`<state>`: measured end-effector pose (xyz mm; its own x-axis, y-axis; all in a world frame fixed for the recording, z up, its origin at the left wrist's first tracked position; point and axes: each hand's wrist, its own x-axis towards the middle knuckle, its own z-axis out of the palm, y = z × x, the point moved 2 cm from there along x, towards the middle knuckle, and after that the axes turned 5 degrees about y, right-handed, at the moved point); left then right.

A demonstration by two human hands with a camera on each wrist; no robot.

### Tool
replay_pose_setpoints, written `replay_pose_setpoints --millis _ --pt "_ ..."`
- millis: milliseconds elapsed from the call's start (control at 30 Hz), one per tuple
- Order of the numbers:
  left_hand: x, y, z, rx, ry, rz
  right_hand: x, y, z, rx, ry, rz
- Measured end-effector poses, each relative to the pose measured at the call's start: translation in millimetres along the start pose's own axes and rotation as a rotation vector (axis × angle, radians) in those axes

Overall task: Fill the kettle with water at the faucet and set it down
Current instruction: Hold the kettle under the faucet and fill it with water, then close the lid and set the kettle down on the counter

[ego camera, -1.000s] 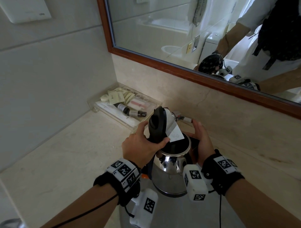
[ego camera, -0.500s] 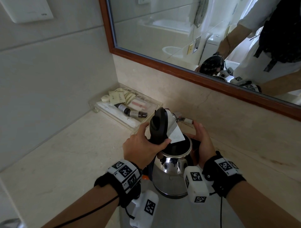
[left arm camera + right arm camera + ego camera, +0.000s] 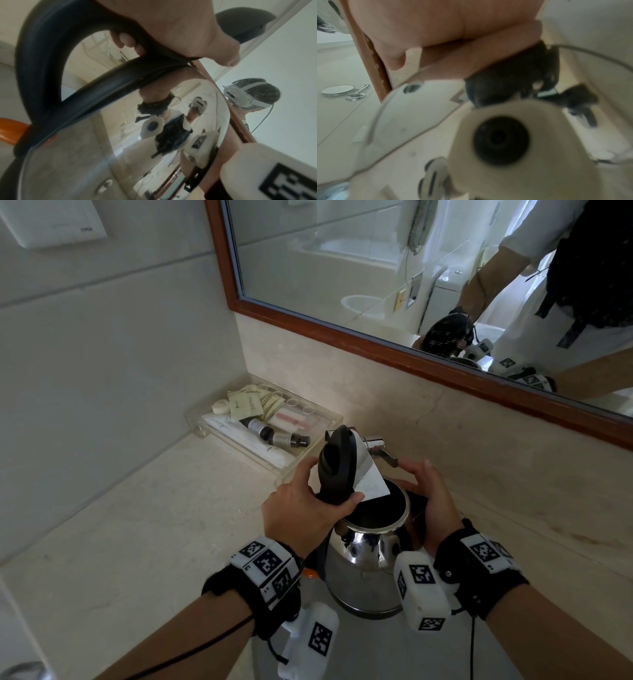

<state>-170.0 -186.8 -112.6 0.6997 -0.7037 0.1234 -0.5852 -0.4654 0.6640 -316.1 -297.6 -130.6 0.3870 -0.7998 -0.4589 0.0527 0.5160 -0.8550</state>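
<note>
A shiny steel kettle (image 3: 363,573) hangs upright over the counter's front, its lid (image 3: 371,477) flipped up and the dark inside showing. My left hand (image 3: 301,508) grips the black handle (image 3: 334,470); in the left wrist view the fingers (image 3: 125,42) curl round the handle (image 3: 39,47) above the kettle's mirror-like body (image 3: 85,155). My right hand (image 3: 428,494) lies with straight fingers along the kettle's right side by the rim; the right wrist view shows the palm (image 3: 453,33) against blurred steel (image 3: 419,115). A chrome faucet (image 3: 375,444) pokes out just behind the lid.
A clear tray (image 3: 329,419) of small bottles and sachets stands in the back left corner of the marble counter (image 3: 137,542). A wood-framed mirror (image 3: 376,344) runs along the back wall. An orange switch (image 3: 10,129) sits at the handle's foot.
The kettle and both hands have hardly moved. The faucet behind the open lid shows a little more than before.
</note>
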Motion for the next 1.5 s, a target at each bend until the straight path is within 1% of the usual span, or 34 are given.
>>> replay_pose_setpoints --millis 200,300,400,500,600,767,933,1100,1200,1300,1400,1500 --pt "-8.8 1.6 0.3 0.008 -0.005 0.058 -1.5 10.5 -7.9 -0.024 0.042 -0.037" --pt "-19.4 -2.0 0.2 0.016 -0.004 0.087 -9.3 20.8 -8.3 0.037 0.030 0.010" --pt "-27.9 -5.2 1.5 0.040 -0.020 0.089 -15.6 29.8 -11.0 0.062 0.038 0.014" --pt "-39.6 -4.2 1.3 0.047 -0.028 0.097 -25.5 37.0 -19.0 0.057 0.097 0.010" --pt "-51.5 -1.0 0.0 0.056 -0.063 0.102 -40.8 39.6 -25.6 0.065 0.111 0.025" --pt "-70.5 6.0 -11.6 0.039 -0.067 0.142 -73.5 38.3 -32.7 0.047 0.158 -0.003" --pt "-86.0 16.9 -35.5 0.029 -0.055 0.215 -116.1 28.8 -28.2 0.105 0.137 -0.030" --pt "-100.2 30.4 -64.9 0.011 -0.086 0.291 -158.7 22.1 -23.4 0.211 0.214 -0.126" --pt "-109.7 40.3 -84.1 -0.018 -0.107 0.345 -189.1 18.6 -20.3 0.209 0.218 -0.197" --pt "-124.6 48.8 -100.1 -0.068 -0.120 0.402 -219.4 18.8 -20.9 0.225 0.270 -0.231" --pt "-146.3 57.0 -111.5 -0.096 -0.129 0.452 -249.1 22.0 -26.2 0.228 0.362 -0.275" --pt "-169.1 67.7 -117.9 -0.129 -0.167 0.479 -280.1 24.4 -35.6 0.260 0.426 -0.300"
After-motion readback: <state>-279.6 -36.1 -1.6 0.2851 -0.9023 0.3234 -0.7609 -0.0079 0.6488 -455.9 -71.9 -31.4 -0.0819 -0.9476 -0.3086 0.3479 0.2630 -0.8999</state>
